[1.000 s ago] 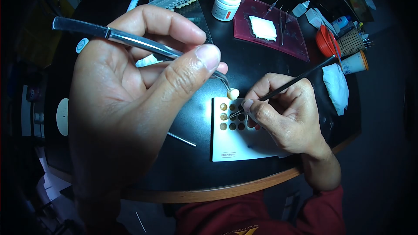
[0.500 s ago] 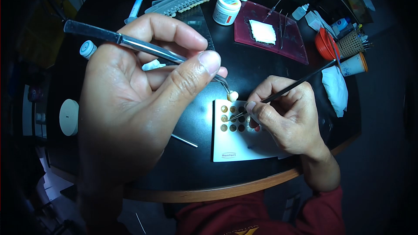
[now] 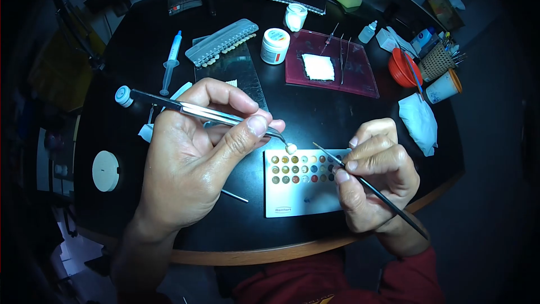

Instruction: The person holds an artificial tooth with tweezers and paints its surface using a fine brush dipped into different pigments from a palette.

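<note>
My left hand is closed around metal tweezers, whose bent tips hold a small cream-coloured tooth piece. The piece hangs just over the top edge of a white palette with several round wells of brown, white, red and blue colour. In my right hand a thin dark brush is pinched between the fingers. Its fine tip points up and left, a short way right of the tooth piece and apart from it. Part of the palette's right side is hidden behind my right hand.
Behind the hands lie a tooth shade guide, a syringe, a white jar and a dark red tray with white tissue. Farther right are a red bowl and a cup. A round white disc lies left.
The brush tip has left the palette wells and turned up and left toward the tooth piece. The view has shifted, and my left hand with the tweezers appears lower and smaller.
</note>
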The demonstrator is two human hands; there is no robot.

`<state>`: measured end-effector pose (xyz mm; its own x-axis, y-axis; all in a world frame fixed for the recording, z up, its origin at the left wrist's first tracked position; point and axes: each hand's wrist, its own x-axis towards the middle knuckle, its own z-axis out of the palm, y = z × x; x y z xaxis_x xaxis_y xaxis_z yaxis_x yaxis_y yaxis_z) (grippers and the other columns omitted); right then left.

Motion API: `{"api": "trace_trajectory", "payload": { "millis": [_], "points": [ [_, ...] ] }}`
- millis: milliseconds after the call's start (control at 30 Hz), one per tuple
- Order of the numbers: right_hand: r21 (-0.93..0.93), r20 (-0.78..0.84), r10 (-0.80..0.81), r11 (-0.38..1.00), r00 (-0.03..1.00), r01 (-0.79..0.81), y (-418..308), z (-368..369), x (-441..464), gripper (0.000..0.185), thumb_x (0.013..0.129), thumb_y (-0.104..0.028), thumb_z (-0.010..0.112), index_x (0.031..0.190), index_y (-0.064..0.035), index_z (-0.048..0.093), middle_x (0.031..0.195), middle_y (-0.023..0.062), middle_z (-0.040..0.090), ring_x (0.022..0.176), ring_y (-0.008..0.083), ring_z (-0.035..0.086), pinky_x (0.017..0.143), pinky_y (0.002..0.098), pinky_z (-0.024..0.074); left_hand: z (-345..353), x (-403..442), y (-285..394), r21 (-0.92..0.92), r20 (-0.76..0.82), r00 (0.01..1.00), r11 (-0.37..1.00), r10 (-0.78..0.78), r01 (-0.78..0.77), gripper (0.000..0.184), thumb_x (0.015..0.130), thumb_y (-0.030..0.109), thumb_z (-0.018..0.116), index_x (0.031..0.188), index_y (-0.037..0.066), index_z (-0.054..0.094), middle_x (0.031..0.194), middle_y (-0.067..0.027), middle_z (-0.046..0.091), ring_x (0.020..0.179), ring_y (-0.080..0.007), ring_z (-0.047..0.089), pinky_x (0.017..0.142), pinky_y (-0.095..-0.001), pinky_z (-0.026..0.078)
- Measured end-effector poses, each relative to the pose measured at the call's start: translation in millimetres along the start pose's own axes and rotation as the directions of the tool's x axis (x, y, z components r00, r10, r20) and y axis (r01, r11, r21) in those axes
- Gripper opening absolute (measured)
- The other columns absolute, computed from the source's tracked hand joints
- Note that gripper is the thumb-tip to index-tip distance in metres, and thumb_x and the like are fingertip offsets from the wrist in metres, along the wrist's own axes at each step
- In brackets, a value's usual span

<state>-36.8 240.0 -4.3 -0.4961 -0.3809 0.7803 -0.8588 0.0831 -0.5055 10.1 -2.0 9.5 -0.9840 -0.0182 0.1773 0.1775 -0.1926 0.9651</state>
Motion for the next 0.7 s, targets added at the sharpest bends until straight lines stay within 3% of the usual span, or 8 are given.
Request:
{"api": "trace_trajectory", "payload": {
  "millis": [267,400,433,533,700],
  "points": [
    [-0.009,0.018,-0.041,0.999,0.999,0.041,-7.2,5.3,3.5,0.021,0.071,0.003,0.077,0.088,-0.0039,0.067,0.075,0.0068,0.072,0.073,0.0208,0.064,0.083,0.0364,0.0509,1.5,-1.5,-4.3,-0.019,0.067,0.992,0.994,0.11,-0.109,0.015,0.103,0.006,0.068,0.109,-0.001,0.056,0.109,-0.0216,0.072,0.112,-0.0328,0.075,0.095,-0.0423,0.066],
    [0.032,0.031,-0.02,0.999,0.999,0.019,-8.2,3.5,1.9,0.023,0.066,0.005,0.075,0.078,-0.0056,0.059,0.07,0.0057,0.067,0.079,0.0273,0.067,0.082,0.0402,0.0542,5.9,-3.5,-9.1,-0.047,0.069,0.99,0.992,0.122,-0.119,0.017,0.102,0.005,0.069,0.11,-0.001,0.055,0.107,-0.0217,0.072,0.111,-0.0319,0.075,0.095,-0.0418,0.066],
    [0.045,0.049,0.01,0.999,0.999,-0.012,-10.8,2.9,2.0,0.025,0.065,0.007,0.074,0.074,-0.0057,0.054,0.069,0.0062,0.064,0.087,0.0336,0.07,0.085,0.0456,0.0576,7.3,-4.5,-9.1,-0.042,0.063,0.992,0.993,0.11,-0.108,0.017,0.102,0.005,0.069,0.11,-0.001,0.055,0.107,-0.0216,0.072,0.111,-0.0316,0.075,0.095,-0.0412,0.066],
    [0.13,0.043,0.032,0.991,0.999,-0.038,-7.4,6.6,-1.7,0.024,0.065,0.008,0.073,0.073,-0.0047,0.054,0.069,0.0074,0.063,0.098,0.0393,0.072,0.094,0.0502,0.0594,11.0,-6.8,-9.5,-0.028,0.057,0.995,0.997,0.079,-0.078,0.017,0.103,0.005,0.068,0.111,-0.001,0.054,0.107,-0.021,0.073,0.112,-0.031,0.075,0.094,-0.0393,0.066],
    [0.278,0.04,0.045,0.959,0.998,-0.054,-3.4,9.0,-4.2,0.023,0.065,0.01,0.07,0.071,-0.003,0.052,0.068,0.0091,0.06,0.108,0.0449,0.071,0.097,0.0525,0.0612,15.0,-9.9,-12.2,-0.048,0.078,0.996,0.998,0.032,-0.028,0.017,0.103,0.003,0.067,0.113,-0.002,0.054,0.108,-0.0201,0.073,0.111,-0.0296,0.075,0.094,-0.0371,0.065]
  ]
}}
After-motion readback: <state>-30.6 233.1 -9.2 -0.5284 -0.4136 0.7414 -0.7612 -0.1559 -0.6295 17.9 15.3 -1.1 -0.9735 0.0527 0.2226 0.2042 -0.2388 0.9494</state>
